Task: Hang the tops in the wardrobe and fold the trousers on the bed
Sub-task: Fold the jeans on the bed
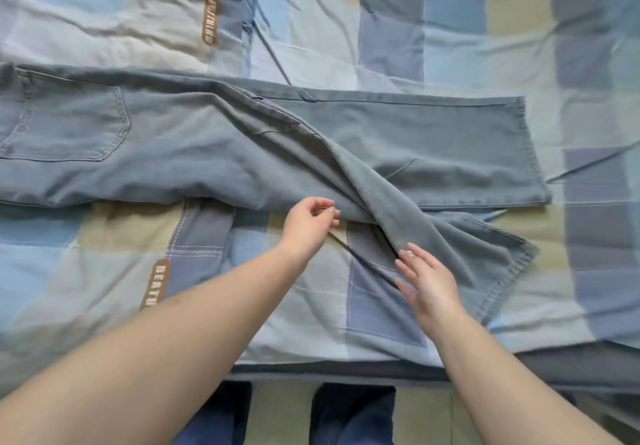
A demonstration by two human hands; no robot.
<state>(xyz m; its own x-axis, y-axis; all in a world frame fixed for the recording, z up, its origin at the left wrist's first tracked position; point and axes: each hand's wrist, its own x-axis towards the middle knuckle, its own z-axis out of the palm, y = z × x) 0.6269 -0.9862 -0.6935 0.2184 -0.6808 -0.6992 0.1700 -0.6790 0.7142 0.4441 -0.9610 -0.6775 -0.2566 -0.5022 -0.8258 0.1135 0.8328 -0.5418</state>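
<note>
Grey-blue trousers (194, 146) lie across the bed, waist and back pocket at the left, leg ends at the right. One leg lies flat along the far side. The other leg runs diagonally toward me, its hem (509, 271) near the bed's front right. My left hand (310, 221) is at the near edge of the trousers with fingers curled, fingertips at the fabric fold; a firm pinch is not plain. My right hand (427, 282) has straight fingers beside the diagonal leg, fingertips at its edge.
The bed is covered by a patchwork quilt (450, 29) in blue, beige and grey squares with brown lettered labels. The bed's front edge (346, 372) runs below my hands. My legs in dark blue trousers (349, 413) stand on the floor by it.
</note>
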